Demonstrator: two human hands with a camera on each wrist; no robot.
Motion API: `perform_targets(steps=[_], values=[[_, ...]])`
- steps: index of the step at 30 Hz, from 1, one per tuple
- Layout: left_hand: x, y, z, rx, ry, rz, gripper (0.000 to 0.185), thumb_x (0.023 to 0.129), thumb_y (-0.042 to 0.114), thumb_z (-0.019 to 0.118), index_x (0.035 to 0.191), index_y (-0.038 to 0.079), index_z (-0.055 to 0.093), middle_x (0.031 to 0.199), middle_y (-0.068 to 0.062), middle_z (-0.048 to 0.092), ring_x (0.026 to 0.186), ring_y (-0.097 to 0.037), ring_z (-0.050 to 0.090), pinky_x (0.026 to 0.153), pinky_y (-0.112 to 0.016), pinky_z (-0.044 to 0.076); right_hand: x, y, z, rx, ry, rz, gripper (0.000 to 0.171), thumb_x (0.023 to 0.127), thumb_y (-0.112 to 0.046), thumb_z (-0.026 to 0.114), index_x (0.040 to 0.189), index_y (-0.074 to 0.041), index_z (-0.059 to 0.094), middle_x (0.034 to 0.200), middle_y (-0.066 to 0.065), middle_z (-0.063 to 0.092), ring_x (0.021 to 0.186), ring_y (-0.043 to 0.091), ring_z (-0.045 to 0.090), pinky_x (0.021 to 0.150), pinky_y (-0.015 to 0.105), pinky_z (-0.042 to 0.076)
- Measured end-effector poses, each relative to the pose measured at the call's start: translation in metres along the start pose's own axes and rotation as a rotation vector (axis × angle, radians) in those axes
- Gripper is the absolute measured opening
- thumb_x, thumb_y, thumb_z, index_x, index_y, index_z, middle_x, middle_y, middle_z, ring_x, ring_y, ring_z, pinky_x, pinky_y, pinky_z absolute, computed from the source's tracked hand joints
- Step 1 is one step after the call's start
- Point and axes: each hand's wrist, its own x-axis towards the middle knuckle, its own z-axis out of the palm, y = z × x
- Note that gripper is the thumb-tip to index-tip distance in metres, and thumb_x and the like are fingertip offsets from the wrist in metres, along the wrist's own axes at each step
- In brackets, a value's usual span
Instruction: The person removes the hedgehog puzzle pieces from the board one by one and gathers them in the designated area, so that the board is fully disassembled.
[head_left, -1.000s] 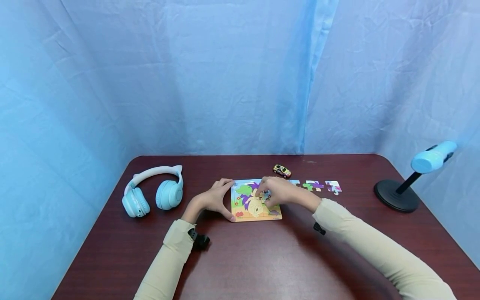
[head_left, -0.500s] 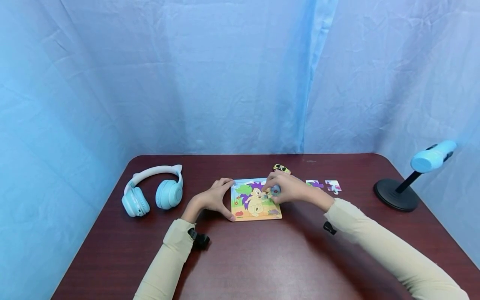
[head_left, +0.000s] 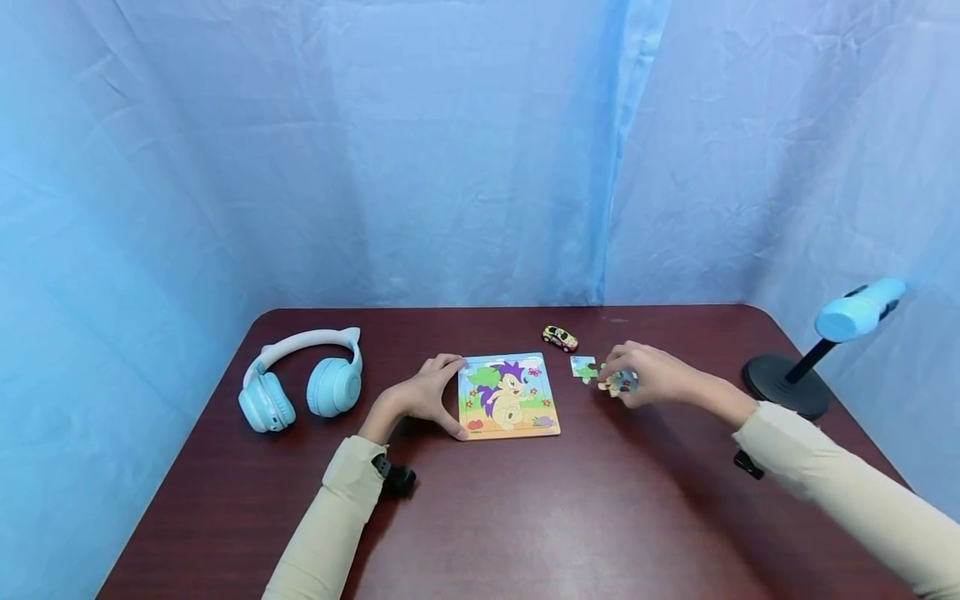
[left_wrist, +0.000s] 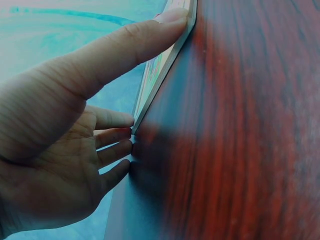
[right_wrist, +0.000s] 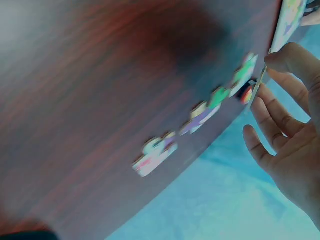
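Observation:
A square hedgehog puzzle board (head_left: 508,400) lies flat mid-table. My left hand (head_left: 423,393) spans its left side, the thumb on the near corner and fairly straight fingers at the far one. To the board's right my right hand (head_left: 651,375) pinches a puzzle piece (right_wrist: 257,86) between thumb and fingertips; the right wrist view shows it nearly edge-on. Below that hand lie loose pieces: a green one (right_wrist: 244,75), a green and purple one (right_wrist: 202,113) and a whitish one (right_wrist: 155,153). In the head view my right hand covers some of them.
A small toy car (head_left: 559,337) stands behind the board. Light blue cat-ear headphones (head_left: 302,379) lie at the left. A blue object on a black round-based stand (head_left: 825,350) is at the right. A blue curtain (head_left: 450,167) hangs behind the dark table (head_left: 480,517).
My right hand has moved rightward from above the board to over the loose pieces, carrying a puzzle piece. My left hand stays at the board's left side.

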Motion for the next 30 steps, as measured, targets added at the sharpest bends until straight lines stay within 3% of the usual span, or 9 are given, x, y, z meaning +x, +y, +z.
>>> perform_targets(steps=[8,16,22,30], values=[[0.000,-0.001,-0.001,0.001,-0.004,0.009,0.124,0.070,0.042,0.094,0.163,0.005,0.021,0.164,-0.014,0.023,0.148,-0.034,0.025,0.117,-0.055,0.035,-0.031,0.022,0.000,0.003,-0.019,0.047,0.034,0.076,-0.002,0.077,0.106,-0.017,0.080,0.107,0.000,0.067,0.092,0.018,0.053,0.068,0.028,0.042],[0.001,-0.001,-0.001,0.002,-0.009,0.004,0.123,0.070,0.043,0.093,0.163,0.005,0.021,0.164,-0.013,0.023,0.148,-0.033,0.024,0.118,-0.054,0.035,-0.048,0.036,0.002,-0.001,-0.005,0.108,0.033,0.077,-0.004,0.079,0.108,-0.016,0.080,0.125,0.019,0.068,0.115,0.037,0.061,0.072,0.036,0.049],[0.000,0.000,-0.001,-0.002,-0.006,-0.001,0.123,0.070,0.042,0.094,0.163,0.006,0.022,0.164,-0.014,0.024,0.149,-0.034,0.024,0.118,-0.055,0.034,-0.054,0.040,0.003,0.013,-0.005,0.134,0.033,0.077,-0.004,0.079,0.108,-0.015,0.080,0.120,0.012,0.070,0.103,0.026,0.059,0.071,0.033,0.048],[0.001,0.001,0.000,-0.010,-0.003,-0.020,0.121,0.070,0.041,0.094,0.163,0.007,0.023,0.164,-0.012,0.025,0.148,-0.033,0.025,0.118,-0.054,0.035,-0.060,0.047,0.006,0.037,-0.004,0.140,0.031,0.079,-0.006,0.080,0.108,-0.016,0.080,0.121,0.013,0.069,0.107,0.030,0.061,0.074,0.037,0.052]])
